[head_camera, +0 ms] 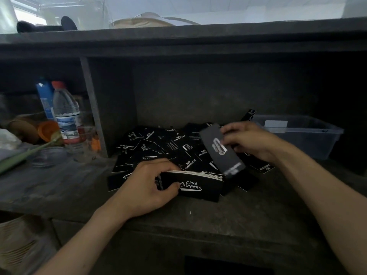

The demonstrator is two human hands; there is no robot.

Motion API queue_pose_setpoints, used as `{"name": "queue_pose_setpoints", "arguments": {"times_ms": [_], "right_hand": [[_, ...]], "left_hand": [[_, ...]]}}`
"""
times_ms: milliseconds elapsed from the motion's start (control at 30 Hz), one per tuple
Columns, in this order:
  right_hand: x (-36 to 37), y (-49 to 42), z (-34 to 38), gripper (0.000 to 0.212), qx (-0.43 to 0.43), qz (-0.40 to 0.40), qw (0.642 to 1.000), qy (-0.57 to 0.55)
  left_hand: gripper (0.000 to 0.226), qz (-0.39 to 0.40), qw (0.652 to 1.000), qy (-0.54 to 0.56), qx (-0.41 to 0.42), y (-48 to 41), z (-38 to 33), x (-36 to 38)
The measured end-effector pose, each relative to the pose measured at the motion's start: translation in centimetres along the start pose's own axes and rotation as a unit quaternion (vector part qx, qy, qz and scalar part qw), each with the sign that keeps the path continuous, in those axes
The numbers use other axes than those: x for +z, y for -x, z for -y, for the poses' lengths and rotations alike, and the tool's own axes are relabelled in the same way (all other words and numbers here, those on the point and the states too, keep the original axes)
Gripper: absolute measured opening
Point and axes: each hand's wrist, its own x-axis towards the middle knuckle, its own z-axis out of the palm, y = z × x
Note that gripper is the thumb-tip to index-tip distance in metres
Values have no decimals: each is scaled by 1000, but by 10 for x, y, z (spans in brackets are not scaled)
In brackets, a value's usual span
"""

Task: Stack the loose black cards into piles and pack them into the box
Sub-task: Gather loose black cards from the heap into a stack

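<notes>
Clear box (301, 135) sits at the right end of the shelf, just beyond the right hand (250, 141), the nearer hand to it. Loose cards (168, 145) sprawl mid-shelf, behind both hands. Left hand (151, 185) grips a stack (194, 183) by its left end, long axis left-right. Right hand pinches one blurred card (222, 151), slanted, just up-right of the stack; it probably needs squaring before it lands on top.

- dark grey bench (218, 219) with a dim back wall (218, 90)
- upright divider (91, 108) on the left
- thick ledge (178, 37) overhead
- bright window (25, 14) beyond, top left
</notes>
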Motion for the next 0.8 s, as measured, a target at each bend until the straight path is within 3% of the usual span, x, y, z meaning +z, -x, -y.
{"name": "queue_pose_setpoints", "arguments": {"times_ms": [67,167,233,600,700,800], "right_hand": [[-1,2,4,32,-15,-18,997,-75],[4,4,3,72,-47,-14,994,-95],[11,6,2,82,-61,6,994,-93],[20,8,4,14,-31,88,993,-72],[6,11,3,14,-19,227,974,2],[-3,19,3,15,-6,343,933,108]], "left_hand": [[20,-5,1000,3,-7,1,0,0],[38,-22,999,12,-25,1,0,1],[55,-30,999,5,-36,1,-1,1],[84,-66,995,-66,-35,2,3,1],[77,-69,993,-94,-33,3,4,-1],[52,-42,996,-70,-23,3,2,-1]]}}
